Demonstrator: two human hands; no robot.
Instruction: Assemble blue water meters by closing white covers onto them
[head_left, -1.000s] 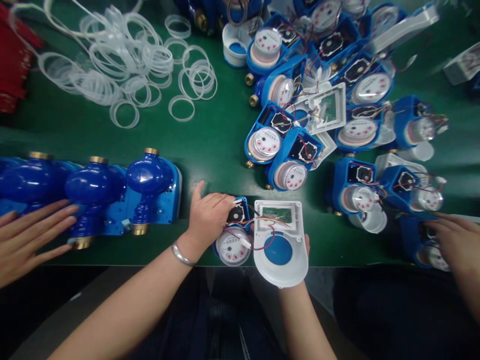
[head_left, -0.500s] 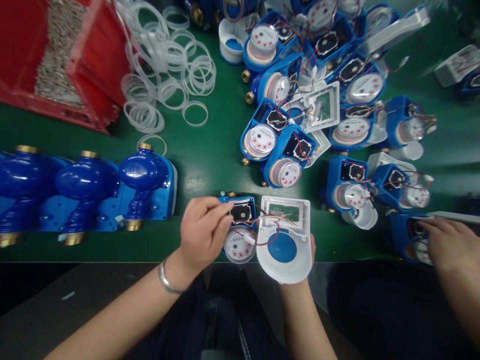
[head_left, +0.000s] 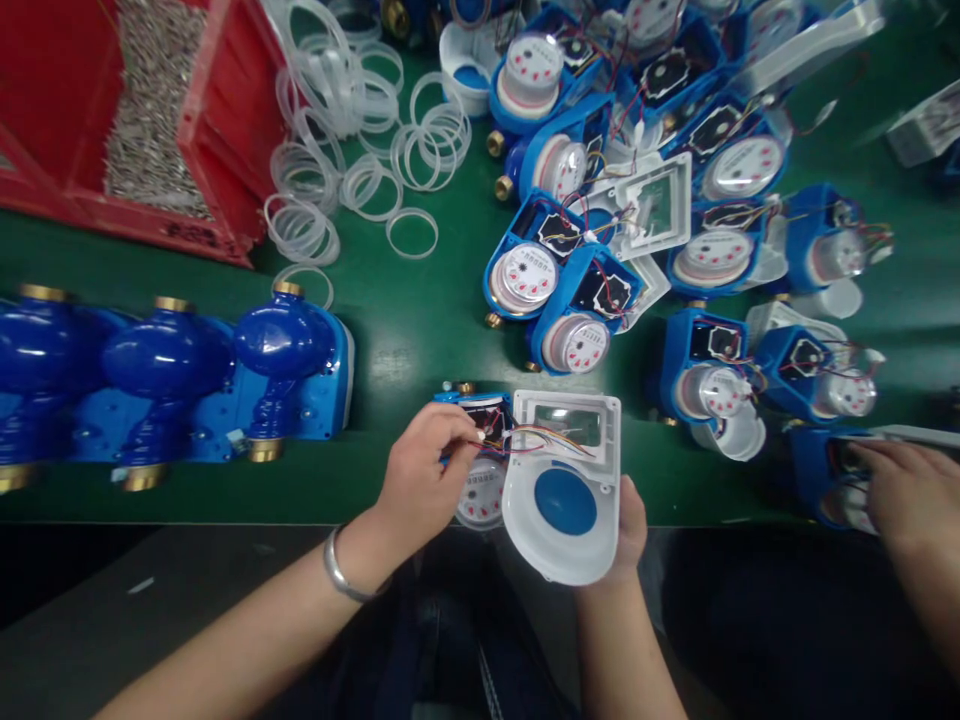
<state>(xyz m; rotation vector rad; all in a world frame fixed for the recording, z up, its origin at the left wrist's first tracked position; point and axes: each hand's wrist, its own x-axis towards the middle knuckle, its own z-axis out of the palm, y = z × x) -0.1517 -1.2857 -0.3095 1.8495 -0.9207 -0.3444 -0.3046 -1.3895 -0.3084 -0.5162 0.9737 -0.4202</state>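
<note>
Left hand fingertips pinched on wire bundle above open water meter. Right hand cradling white meter cover from beneath, tilted aside, probably exposing wiring just right of pinch.

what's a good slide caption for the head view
Left hand pinches wires at an open blue water meter while right hand holds its white plastic cover.

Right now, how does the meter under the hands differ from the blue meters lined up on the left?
The open meter lies face up, its dial and wires exposed, with a white cover held beside it by the right hand; the left hand pinches its wires. The row meters lie face down, closed, brass ends showing, untouched. Both are blue.
</note>
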